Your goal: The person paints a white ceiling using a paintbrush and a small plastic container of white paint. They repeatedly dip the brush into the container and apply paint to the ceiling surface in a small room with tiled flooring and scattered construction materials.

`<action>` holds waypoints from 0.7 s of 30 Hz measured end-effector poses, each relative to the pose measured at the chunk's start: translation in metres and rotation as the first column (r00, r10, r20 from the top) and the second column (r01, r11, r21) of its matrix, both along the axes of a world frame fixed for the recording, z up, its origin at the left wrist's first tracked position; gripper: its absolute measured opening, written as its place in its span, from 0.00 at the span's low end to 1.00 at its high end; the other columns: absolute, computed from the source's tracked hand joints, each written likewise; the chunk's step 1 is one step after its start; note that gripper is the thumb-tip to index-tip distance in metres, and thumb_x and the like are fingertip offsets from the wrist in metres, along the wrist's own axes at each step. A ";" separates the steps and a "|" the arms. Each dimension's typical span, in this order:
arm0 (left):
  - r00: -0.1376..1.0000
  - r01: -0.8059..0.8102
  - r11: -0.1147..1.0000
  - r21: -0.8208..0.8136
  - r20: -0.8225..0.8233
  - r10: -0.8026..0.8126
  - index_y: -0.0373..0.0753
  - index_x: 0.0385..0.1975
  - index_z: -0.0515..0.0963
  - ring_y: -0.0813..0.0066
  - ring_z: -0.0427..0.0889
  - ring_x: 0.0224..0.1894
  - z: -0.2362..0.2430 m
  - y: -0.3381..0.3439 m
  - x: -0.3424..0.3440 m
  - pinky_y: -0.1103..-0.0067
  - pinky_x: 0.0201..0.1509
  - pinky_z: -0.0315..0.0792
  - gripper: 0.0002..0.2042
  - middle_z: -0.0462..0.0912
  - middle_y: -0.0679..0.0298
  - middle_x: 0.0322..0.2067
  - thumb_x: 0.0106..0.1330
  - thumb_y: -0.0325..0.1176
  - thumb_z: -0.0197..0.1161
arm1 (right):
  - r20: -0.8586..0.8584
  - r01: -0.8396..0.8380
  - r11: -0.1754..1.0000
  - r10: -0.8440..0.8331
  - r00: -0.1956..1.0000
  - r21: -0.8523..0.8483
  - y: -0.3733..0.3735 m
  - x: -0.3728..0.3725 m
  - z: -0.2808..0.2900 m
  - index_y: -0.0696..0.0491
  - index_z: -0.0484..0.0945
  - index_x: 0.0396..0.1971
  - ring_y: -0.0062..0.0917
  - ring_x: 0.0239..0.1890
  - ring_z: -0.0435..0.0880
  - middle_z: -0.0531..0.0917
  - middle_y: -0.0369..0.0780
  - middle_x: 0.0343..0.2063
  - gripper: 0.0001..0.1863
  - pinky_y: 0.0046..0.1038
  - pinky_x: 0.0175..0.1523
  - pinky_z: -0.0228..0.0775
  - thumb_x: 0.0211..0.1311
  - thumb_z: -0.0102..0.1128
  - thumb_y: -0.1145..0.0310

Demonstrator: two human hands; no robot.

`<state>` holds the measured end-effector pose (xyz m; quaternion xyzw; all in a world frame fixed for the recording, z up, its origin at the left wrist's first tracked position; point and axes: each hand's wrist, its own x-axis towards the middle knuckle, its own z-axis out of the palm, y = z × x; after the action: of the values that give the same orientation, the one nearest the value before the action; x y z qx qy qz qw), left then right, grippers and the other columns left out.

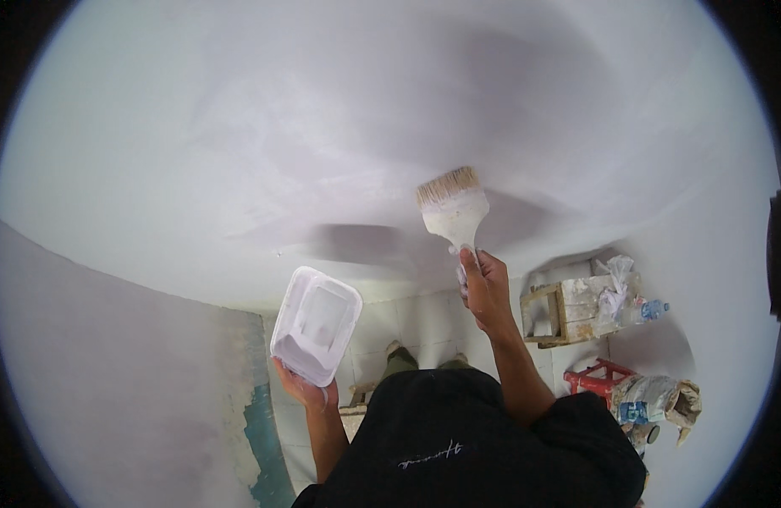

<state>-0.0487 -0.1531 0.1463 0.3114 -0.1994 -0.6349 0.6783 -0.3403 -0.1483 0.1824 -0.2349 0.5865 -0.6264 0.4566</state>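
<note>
Paintbrush pinched in right grip, pale tray clasped in left grip.

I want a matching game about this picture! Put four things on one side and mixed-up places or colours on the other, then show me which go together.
Things:
1. wide brush
2. white tray
3. shirt
4. wall patch at lower left

Matches:
A. black
B. in the left hand
C. teal
D. in the right hand

Right pairs: 1-D, 2-B, 3-A, 4-C
</note>
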 end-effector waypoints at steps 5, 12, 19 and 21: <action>1.000 0.007 1.000 -0.002 -0.004 -0.007 0.39 0.64 0.59 0.56 0.64 0.65 -0.002 -0.001 0.001 0.59 0.68 0.58 0.27 0.65 0.56 0.62 0.73 0.51 0.37 | 0.198 -0.022 0.997 0.007 0.980 0.075 -0.011 0.003 -0.069 0.53 0.75 0.33 0.09 0.11 0.57 0.65 0.26 0.15 0.14 0.15 0.14 0.42 0.70 0.52 0.57; 1.000 0.002 1.000 -0.021 0.003 -0.002 0.39 0.64 0.59 0.56 0.63 0.65 -0.004 -0.003 0.002 0.58 0.68 0.58 0.28 0.65 0.57 0.62 0.73 0.52 0.37 | 0.278 0.007 0.978 -0.066 0.958 0.210 -0.006 0.010 -0.085 0.54 0.76 0.37 0.09 0.11 0.56 0.65 0.27 0.15 0.15 0.16 0.14 0.42 0.71 0.51 0.57; 1.000 -0.016 1.000 0.020 -0.019 0.016 0.38 0.63 0.60 0.55 0.65 0.64 -0.002 -0.001 0.002 0.58 0.68 0.58 0.27 0.65 0.56 0.62 0.73 0.52 0.38 | 0.025 0.028 0.980 -0.023 0.999 -0.196 -0.020 0.005 0.053 0.54 0.75 0.31 0.10 0.13 0.62 0.67 0.27 0.15 0.14 0.16 0.17 0.53 0.71 0.50 0.59; 1.000 -0.013 1.000 -0.003 -0.021 0.013 0.38 0.63 0.60 0.55 0.65 0.64 0.001 0.000 0.001 0.58 0.68 0.58 0.27 0.65 0.56 0.61 0.73 0.52 0.38 | 0.020 -0.005 0.986 0.009 1.000 -0.166 -0.030 0.000 0.029 0.54 0.74 0.31 0.10 0.13 0.63 0.67 0.27 0.15 0.14 0.16 0.17 0.54 0.70 0.51 0.59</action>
<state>-0.0478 -0.1530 0.1471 0.3050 -0.1911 -0.6334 0.6850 -0.3404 -0.1784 0.2112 -0.2676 0.5268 -0.6737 0.4438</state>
